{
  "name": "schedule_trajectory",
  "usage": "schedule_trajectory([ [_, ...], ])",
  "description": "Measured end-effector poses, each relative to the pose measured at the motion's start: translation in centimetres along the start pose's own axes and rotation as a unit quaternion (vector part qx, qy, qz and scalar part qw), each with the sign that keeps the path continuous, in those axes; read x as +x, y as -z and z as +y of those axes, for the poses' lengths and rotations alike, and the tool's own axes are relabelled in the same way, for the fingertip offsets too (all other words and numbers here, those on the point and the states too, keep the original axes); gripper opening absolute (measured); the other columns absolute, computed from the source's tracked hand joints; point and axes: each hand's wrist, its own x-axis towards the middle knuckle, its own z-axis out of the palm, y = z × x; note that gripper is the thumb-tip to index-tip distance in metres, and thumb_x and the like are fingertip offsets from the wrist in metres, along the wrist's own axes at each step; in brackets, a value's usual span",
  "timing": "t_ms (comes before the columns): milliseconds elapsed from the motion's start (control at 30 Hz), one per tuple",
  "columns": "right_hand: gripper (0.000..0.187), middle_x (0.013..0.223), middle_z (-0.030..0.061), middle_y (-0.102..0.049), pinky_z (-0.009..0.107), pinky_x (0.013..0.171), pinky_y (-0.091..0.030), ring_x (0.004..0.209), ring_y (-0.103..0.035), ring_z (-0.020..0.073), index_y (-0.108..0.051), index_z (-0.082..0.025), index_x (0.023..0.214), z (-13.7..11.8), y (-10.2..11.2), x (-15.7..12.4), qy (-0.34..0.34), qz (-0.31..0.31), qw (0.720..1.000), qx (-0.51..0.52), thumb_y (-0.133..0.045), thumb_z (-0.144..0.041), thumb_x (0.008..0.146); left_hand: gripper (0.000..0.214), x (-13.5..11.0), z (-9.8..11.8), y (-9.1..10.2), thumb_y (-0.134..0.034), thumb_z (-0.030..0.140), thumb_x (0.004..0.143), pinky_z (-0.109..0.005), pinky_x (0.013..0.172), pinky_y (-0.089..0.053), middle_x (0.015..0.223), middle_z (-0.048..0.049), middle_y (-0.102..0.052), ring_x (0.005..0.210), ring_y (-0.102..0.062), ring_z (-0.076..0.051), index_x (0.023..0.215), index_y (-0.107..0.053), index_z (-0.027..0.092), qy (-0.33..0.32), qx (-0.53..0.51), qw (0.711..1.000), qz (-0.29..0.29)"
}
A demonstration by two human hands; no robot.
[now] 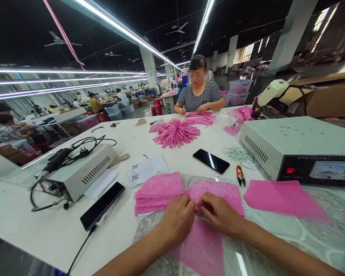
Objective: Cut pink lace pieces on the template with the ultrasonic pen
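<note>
My left hand (179, 216) is closed, its fingertips pinched at the top of a pink lace piece (204, 247) that hangs toward me over the table edge. Close beside it, my right hand (217, 212) has thumb and fingers pinched together at the same lace; the exact grip is partly hidden. Behind my left hand lies a layered stack of pink lace (159, 189). A second pile of pink lace (224, 191) sits behind my right hand. Farther right, a smooth pink fabric piece (284, 199) lies flat on a clear plastic sheet (290, 230).
Orange thread snips (240, 175) and a black phone (211, 161) lie beyond the lace. Another phone (102, 207) is at left, near a grey box with cables (83, 172). A larger machine (301, 145) stands right. Across the table, a co-worker handles pink strips (176, 133).
</note>
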Motion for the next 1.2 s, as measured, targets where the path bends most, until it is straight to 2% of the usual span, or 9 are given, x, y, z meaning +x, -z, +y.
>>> schedule_trajectory([
  [100,0.014,0.09,0.0021,-0.063,0.031,0.07,-0.048,0.08,-0.059,0.0168,-0.059,-0.017,0.09,-0.9,0.1,0.1,0.006,0.037,0.999,-0.016,-0.065,-0.011,0.08,0.021,0.2,-0.2,0.5,-0.041,0.006,0.089,-0.036,0.07,-0.05,0.085,-0.0069,-0.061,0.077,-0.058,-0.022,0.084,-0.058,0.018,-0.022,-0.039,0.998,0.052],
  [200,0.013,0.081,-0.0002,-0.061,0.033,0.072,-0.05,0.076,-0.059,0.0153,-0.06,-0.016,0.082,-1.1,0.4,0.8,0.0,0.072,0.997,-0.021,-0.063,-0.025,0.09,0.02,0.8,-0.7,1.4,-0.039,0.012,0.092,-0.041,0.078,-0.051,0.094,-0.0091,-0.062,0.087,-0.059,-0.024,0.095,-0.058,0.018,-0.026,-0.107,0.99,0.086],
  [367,0.029,0.073,-0.0013,-0.06,0.031,0.067,-0.051,0.068,-0.059,0.0134,-0.061,-0.016,0.078,-0.8,2.7,1.4,-0.018,0.125,0.991,0.046,-0.056,-0.039,0.096,0.048,3.6,-0.7,1.8,-0.059,0.014,0.081,-0.039,0.102,-0.044,0.128,-0.0084,-0.056,0.118,-0.053,-0.023,0.127,-0.047,0.019,0.001,-0.252,0.966,0.067],
  [433,0.029,0.073,-0.0002,-0.063,0.03,0.066,-0.051,0.068,-0.06,0.0144,-0.063,-0.016,0.08,-1.0,4.0,1.3,-0.023,0.142,0.986,0.086,-0.055,-0.04,0.094,0.041,5.2,-0.7,1.4,-0.063,0.014,0.079,-0.034,0.098,-0.047,0.121,-0.0052,-0.06,0.112,-0.057,-0.021,0.119,-0.053,0.019,0.011,-0.304,0.952,0.037],
  [533,0.026,0.066,0.0003,-0.064,0.028,0.059,-0.049,0.063,-0.061,0.0158,-0.066,-0.018,0.079,-1.6,5.9,1.0,-0.037,0.166,0.977,0.132,-0.054,-0.039,0.087,0.011,7.3,-0.3,0.7,-0.06,0.023,0.088,-0.027,0.072,-0.053,0.088,-0.0004,-0.065,0.08,-0.063,-0.015,0.093,-0.061,0.014,0.013,-0.365,0.931,-0.017],
  [667,0.023,0.054,-0.0012,-0.058,0.026,0.048,-0.045,0.05,-0.056,0.0151,-0.063,-0.019,0.073,-2.9,8.1,-0.1,-0.064,0.21,0.96,0.175,-0.056,-0.041,0.078,0.029,8.8,0.5,1.2,-0.055,0.04,0.095,-0.023,0.057,-0.048,0.077,0.0011,-0.059,0.063,-0.057,-0.01,0.089,-0.059,0.012,0.002,-0.418,0.907,-0.057],
  [900,0.03,0.054,0.0019,-0.063,0.027,0.047,-0.05,0.048,-0.059,0.0168,-0.059,-0.02,0.076,-3.1,11.4,-7.0,-0.162,0.289,0.916,0.224,-0.055,-0.05,0.078,0.032,10.1,3.2,3.4,-0.049,0.044,0.092,-0.018,0.051,-0.038,0.067,0.0022,-0.055,0.054,-0.049,-0.007,0.091,-0.058,0.013,-0.038,-0.426,0.898,-0.106],
  [1033,0.029,0.045,0.0013,-0.058,0.025,0.039,-0.044,0.039,-0.053,0.0154,-0.055,-0.021,0.061,-0.1,9.6,-13.0,-0.271,0.32,0.888,0.188,-0.05,-0.045,0.078,0.016,10.4,6.2,1.7,-0.051,0.024,0.086,-0.024,0.06,-0.043,0.074,-0.0003,-0.059,0.066,-0.054,-0.013,0.096,-0.061,0.016,-0.053,-0.366,0.925,-0.086],
  [1200,0.028,0.039,-0.0025,-0.048,0.025,0.037,-0.03,0.035,-0.041,0.013,-0.048,-0.023,0.05,3.8,6.9,-18.0,-0.363,0.353,0.858,0.091,-0.053,-0.042,0.07,0.012,6.7,9.3,-0.9,-0.051,0.017,0.087,-0.034,0.079,-0.044,0.089,-0.0062,-0.063,0.085,-0.057,-0.02,0.088,-0.063,0.019,-0.163,-0.299,0.936,-0.089],
])
